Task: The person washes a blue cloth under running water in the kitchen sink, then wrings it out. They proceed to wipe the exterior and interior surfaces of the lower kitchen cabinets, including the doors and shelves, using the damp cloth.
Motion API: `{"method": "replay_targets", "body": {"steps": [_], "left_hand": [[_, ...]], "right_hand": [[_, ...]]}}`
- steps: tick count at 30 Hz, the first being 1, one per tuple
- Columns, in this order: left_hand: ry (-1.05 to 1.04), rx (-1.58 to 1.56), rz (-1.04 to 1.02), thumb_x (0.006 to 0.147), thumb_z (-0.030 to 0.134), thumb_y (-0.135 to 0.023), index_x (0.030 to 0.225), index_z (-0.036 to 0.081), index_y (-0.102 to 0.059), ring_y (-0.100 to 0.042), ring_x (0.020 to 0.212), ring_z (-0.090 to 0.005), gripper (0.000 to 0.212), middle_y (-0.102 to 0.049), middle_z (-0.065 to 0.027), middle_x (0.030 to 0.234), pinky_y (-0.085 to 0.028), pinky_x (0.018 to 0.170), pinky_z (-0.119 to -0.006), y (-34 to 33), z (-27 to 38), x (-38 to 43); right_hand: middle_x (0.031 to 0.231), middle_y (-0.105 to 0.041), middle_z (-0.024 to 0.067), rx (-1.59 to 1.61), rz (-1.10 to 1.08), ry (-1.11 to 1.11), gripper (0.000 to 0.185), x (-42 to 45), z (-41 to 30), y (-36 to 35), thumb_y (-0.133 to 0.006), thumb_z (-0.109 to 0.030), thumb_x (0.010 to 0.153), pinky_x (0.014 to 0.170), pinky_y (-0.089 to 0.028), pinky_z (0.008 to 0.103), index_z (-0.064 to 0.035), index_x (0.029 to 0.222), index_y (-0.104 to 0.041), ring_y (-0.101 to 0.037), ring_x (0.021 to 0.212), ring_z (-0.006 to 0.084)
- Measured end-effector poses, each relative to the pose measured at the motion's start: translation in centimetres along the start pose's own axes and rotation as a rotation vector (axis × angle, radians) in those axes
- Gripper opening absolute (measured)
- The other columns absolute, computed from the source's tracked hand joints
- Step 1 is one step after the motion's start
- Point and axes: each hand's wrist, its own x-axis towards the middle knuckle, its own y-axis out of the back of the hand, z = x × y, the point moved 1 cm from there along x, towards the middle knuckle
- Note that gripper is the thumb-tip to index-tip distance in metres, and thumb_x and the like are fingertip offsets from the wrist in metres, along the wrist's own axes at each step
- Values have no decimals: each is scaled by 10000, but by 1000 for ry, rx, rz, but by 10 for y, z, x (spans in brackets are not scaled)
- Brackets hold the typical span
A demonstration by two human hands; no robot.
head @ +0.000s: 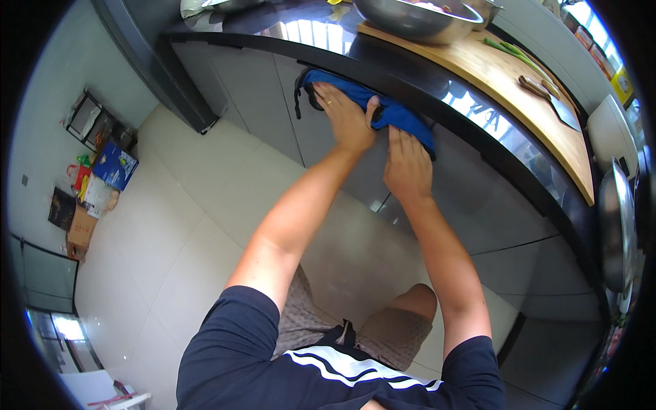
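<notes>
A bunched blue cloth with black edging (407, 119) hangs against the grey cabinet front (353, 154), just under the countertop's edge. My left hand (348, 118) lies on the cloth's left part, fingers stretched out and the thumb raised apart; a ring sits on one finger. Lower down on the right, my right hand (409, 166) has its fingertips against the cloth's lower edge. Whether either hand grips the fabric or only presses on it is unclear. A black strap (297, 100) dangles from the left end.
On the dark countertop (318, 36) lies a wooden cutting board (492, 72) bearing a steel bowl (420, 23), green stalks (512, 51) and a cleaver (564, 114). A metal lid (617, 225) leans at the right. Boxes (115, 164) and bags stand along the left wall.
</notes>
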Motion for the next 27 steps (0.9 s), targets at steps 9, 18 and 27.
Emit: {"method": "replay_targets", "body": {"steps": [9, 18, 27], "left_hand": [[-114, 176, -8, 979, 564, -510, 1411, -327, -104, 8, 1489, -587, 1070, -52, -520, 1517, 7, 1213, -615, 32, -114, 79], [-102, 74, -105, 949, 502, -592, 1370, -267, -334, -134, 1451, -613, 914, -223, -476, 1495, -61, 1182, -691, 17, -51, 0], [-345, -99, -482, 936, 417, -616, 1438, -72, -437, -297, 1388, -592, 723, -381, -414, 1448, -156, 1180, -663, 16, 20, -59]], "right_hand": [[1312, -631, 92, -119, -35, -38, 513, 86, -72, -80, -555, -123, 896, 988, -499, 328, -55, 1405, -545, -609, 1191, 231], [1273, -617, 163, -114, -42, -351, 516, 17, -59, -39, -680, -203, 878, 981, -476, 442, 15, 1328, -554, -583, 1164, 345], [1389, -365, 449, -353, 354, -489, 736, -45, -22, -1, -721, -222, 871, 1082, -338, 605, 179, 1378, -370, -422, 1242, 593]]}}
